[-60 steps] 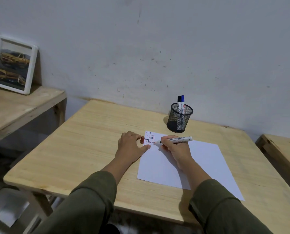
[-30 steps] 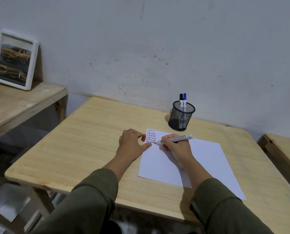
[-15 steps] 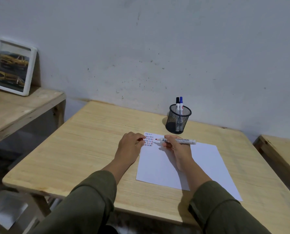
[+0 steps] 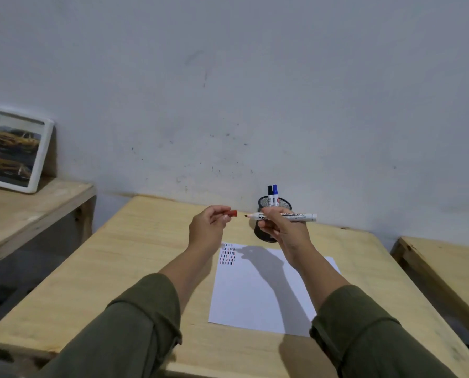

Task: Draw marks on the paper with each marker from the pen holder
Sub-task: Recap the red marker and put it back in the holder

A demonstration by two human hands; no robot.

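Note:
My right hand (image 4: pixel 285 227) grips a white marker (image 4: pixel 290 216) held level above the table, its bare red tip pointing left. A short gap away, my left hand (image 4: pixel 207 227) pinches the red cap (image 4: pixel 231 213), its open end facing the tip. Both hands are raised above the white paper (image 4: pixel 263 290), which lies flat on the wooden table (image 4: pixel 124 257) with rows of small red, black and blue marks (image 4: pixel 227 253) in its top left corner. Behind my right hand stands the black mesh pen holder (image 4: pixel 263 236) with a black marker (image 4: pixel 270 193) and a blue marker (image 4: pixel 275 192) upright in it.
A white framed picture of yellow cars (image 4: pixel 13 151) leans on the wall on a side table (image 4: pixel 23 211) at the left. Another wooden surface (image 4: pixel 446 266) lies at the right. The grey wall runs right behind the table.
Both hands have lifted off the paper and risen in front of the pen holder. The marker left the page and now lies level, with the cap brought close to its tip.

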